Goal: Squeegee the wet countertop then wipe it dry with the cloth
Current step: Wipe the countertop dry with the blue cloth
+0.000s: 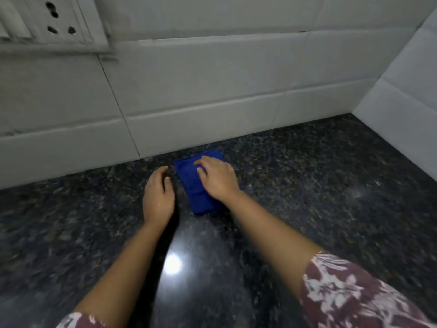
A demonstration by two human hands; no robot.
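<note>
Two hands are on the dark countertop (pixel 307 185) near the tiled wall (pixel 212 102): the right hand (pixel 217 177) presses flat, fingers relaxed, on the folded blue cloth (pixel 192 185), the left hand (pixel 157 197) rests loosely curled just beside it

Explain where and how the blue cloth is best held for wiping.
From above, palm flat on its top face: the blue cloth lies folded flat on the countertop, with no raised edge to pinch. The right hand rests there; the left hand lies beside it.
</note>
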